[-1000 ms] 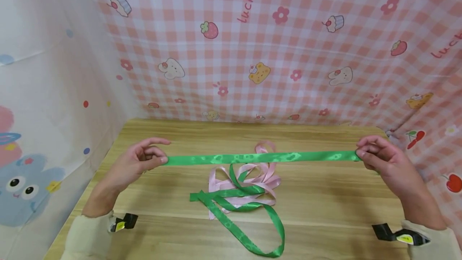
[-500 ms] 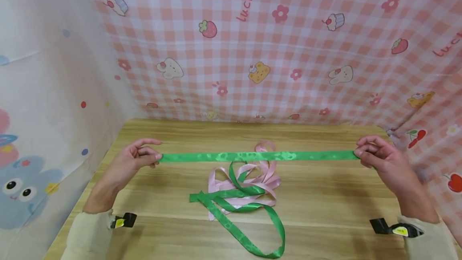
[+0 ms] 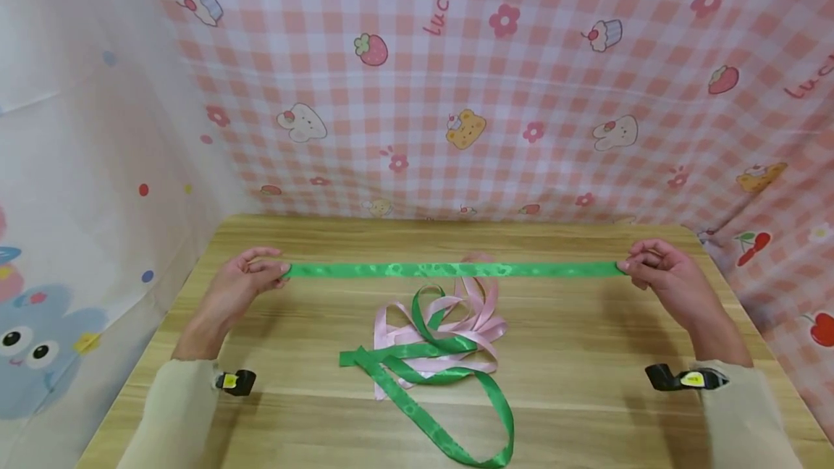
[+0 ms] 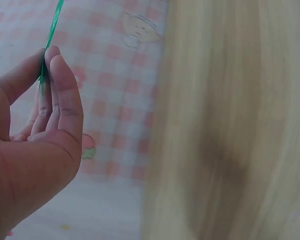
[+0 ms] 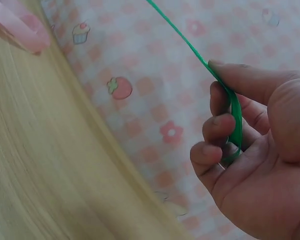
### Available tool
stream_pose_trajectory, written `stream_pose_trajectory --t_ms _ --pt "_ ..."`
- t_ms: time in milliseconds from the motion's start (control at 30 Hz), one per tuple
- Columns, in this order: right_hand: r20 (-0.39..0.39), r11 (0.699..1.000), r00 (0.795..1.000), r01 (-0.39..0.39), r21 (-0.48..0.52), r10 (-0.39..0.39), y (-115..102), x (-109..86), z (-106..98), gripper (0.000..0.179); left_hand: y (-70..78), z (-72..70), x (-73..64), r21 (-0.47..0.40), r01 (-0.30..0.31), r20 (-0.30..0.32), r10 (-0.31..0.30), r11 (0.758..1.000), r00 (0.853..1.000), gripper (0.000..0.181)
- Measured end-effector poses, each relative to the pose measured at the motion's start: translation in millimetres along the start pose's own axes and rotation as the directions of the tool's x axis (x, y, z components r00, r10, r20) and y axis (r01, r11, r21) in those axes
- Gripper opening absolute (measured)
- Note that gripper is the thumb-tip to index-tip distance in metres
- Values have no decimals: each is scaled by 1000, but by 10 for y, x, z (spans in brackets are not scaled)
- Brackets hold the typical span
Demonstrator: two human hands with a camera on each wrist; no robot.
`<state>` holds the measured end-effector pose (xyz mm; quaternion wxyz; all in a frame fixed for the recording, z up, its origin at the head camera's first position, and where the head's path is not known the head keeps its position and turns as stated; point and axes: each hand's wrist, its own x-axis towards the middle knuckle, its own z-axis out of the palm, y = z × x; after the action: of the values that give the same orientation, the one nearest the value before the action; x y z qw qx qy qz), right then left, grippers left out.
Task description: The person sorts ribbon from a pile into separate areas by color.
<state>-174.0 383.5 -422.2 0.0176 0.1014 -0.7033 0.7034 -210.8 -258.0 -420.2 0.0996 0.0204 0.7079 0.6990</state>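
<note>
Pink ribbon [image 3: 485, 326]: one heap of loops, on the wooden table [image 3: 586, 411]. Green strip [image 3: 449, 269]: held straight from side to side, raised above the far end of the pink ribbon (nearly edge-on in both wrist views). Left hand [image 3: 237, 284]: left of the pink ribbon, thumb and fingertips pinching one end of the green strip. Right hand [image 3: 671, 284]: right of the pink ribbon, pinching the other end, a short tail tucked against the fingers. Loose green ribbon [image 3: 410, 409]: lying partly over the pink ribbon, one long loop on its near side. Checked cloth [image 3: 560, 93]: pink and white, hung beyond the pink ribbon, printed with strawberries, cupcakes and flowers.
</note>
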Motion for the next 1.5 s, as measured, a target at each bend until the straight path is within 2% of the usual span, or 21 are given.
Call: stream_pose_trajectory --t_ms 133,233,300,400,500,633,700,833,933,1000,1100,1300,1400,1500 --pt "16 993 997 -81 86 80 122 158 2 17 -120 -11 179 -76 20 -13 -21 997 1000 21" --pt "32 978 991 -132 159 129 210 265 6 19 -192 -6 311 -77 32 -30 -35 996 999 21" --pt "36 967 988 -154 205 150 267 328 10 20 -228 3 400 -69 42 -55 -46 997 997 22" --pt "22 949 983 -181 257 181 356 421 15 22 -278 29 538 -103 57 -107 -68 993 992 27" --pt "-26 953 977 -198 230 210 454 514 24 21 -341 48 669 -149 69 -174 -95 986 980 32" --pt "-140 962 955 -243 124 260 575 625 55 14 -431 92 812 -183 82 -275 -131 980 952 34" --pt "-211 960 937 -265 93 279 628 673 79 18 -476 116 875 -209 86 -312 -150 974 938 36" --pt "-334 949 888 -288 130 315 736 757 121 26 -561 151 990 -261 91 -385 -190 961 903 34" --pt "-417 941 844 -303 148 337 796 801 131 28 -593 174 1050 -243 92 -431 -193 966 881 31" --pt "-468 939 815 -324 119 341 815 821 129 28 -598 194 1083 -220 89 -450 -182 971 874 31" --pt "-513 929 783 -359 90 352 828 845 109 29 -601 215 1133 -205 98 -464 -184 974 867 31" --pt "-573 907 727 -415 71 378 840 902 127 29 -554 237 1192 -160 169 -504 -227 973 833 34" --pt "-614 891 693 -452 38 378 880 940 148 30 -534 251 1205 -145 193 -528 -241 970 814 36" --pt "-639 873 671 -487 2 376 917 972 169 30 -547 259 1234 -140 208 -562 -250 968 788 34"
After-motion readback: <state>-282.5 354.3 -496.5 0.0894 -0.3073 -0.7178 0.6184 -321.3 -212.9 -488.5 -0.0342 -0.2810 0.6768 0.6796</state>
